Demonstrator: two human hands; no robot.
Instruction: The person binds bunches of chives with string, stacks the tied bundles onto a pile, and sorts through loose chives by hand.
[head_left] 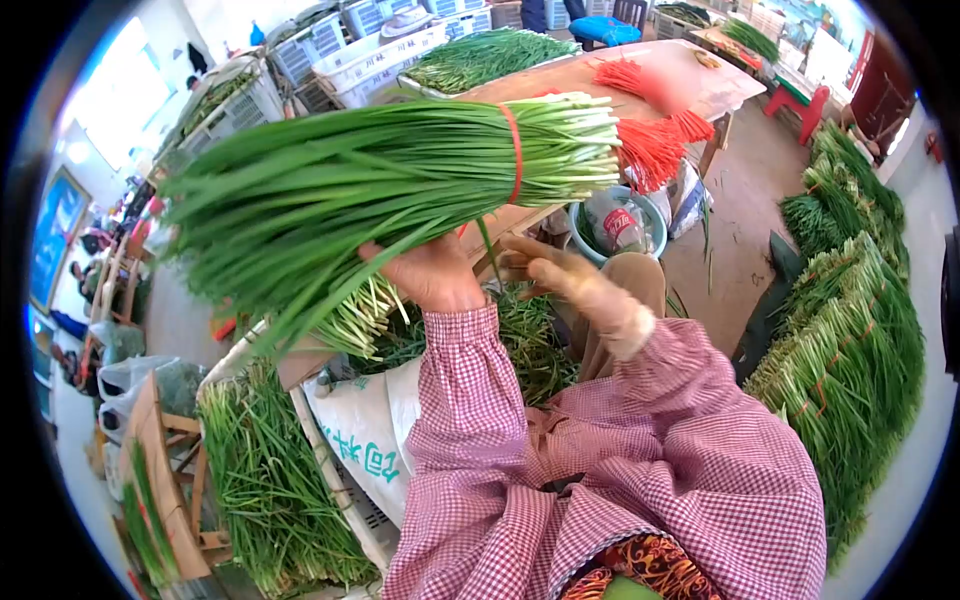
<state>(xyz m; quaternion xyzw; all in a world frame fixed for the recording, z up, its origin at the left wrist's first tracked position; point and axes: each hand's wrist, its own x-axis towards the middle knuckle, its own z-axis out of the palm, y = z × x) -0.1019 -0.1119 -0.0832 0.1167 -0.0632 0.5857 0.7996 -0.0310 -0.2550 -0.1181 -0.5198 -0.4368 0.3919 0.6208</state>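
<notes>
A large bundle of long green stalks (400,160) is held up level, its pale cut ends to the right and leafy tips to the left. One red band (516,155) goes around it near the pale ends. My left hand (435,272) supports the bundle from below, its fingers partly hidden behind the leaves. Below the pale ends is my right hand (575,285), gloved and blurred, apart from the bundle; its finger shape is smeared. Red ties (650,150) lie in bunches at the wooden table's edge (735,85).
A blue basin (660,235) with a plastic bottle stands below the table. Banded green bundles (850,350) line the right side. Loose stalks (270,480) and a white sack (365,430) are at lower left. White crates (375,65) stand behind; people are at far left.
</notes>
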